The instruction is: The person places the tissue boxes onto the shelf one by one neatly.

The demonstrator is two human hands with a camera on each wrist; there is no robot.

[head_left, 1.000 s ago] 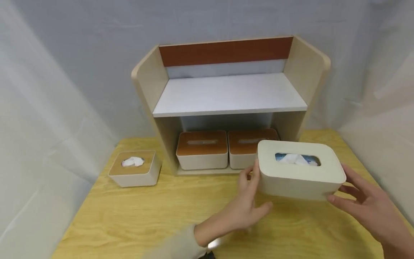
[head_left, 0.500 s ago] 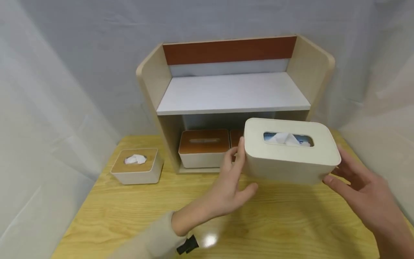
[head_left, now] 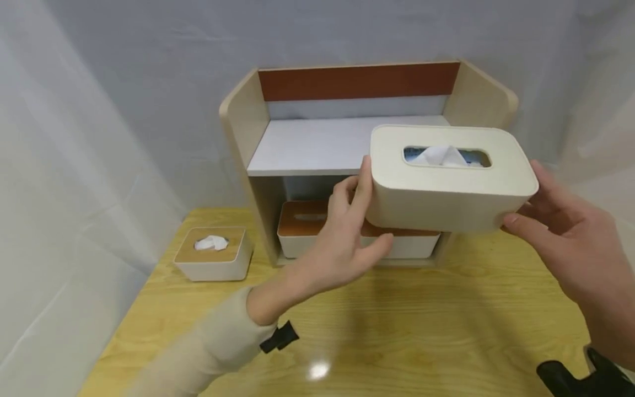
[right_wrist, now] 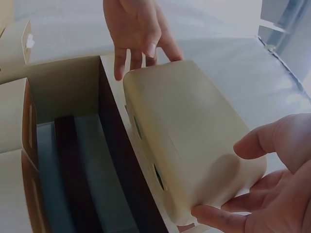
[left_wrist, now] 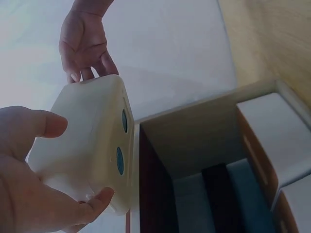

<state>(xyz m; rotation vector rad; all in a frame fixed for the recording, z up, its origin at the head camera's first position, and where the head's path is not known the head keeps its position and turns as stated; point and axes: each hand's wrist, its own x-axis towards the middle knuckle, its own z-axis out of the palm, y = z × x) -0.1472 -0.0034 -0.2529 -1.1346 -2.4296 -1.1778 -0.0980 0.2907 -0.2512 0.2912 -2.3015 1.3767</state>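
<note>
Lifted higher since half a second ago, the cream tissue box (head_left: 448, 184) hangs before the right part of the shelf unit (head_left: 315, 144). From the left, a wood-topped tissue box (head_left: 213, 270) sits on the table (head_left: 421, 331) and two brown-topped boxes (head_left: 407, 247), partly hidden, stand on the lower shelf. Next, the left hand (head_left: 342, 237) grips the cream tissue box's left end, while the right hand (head_left: 575, 237) grasps its right end.
</note>
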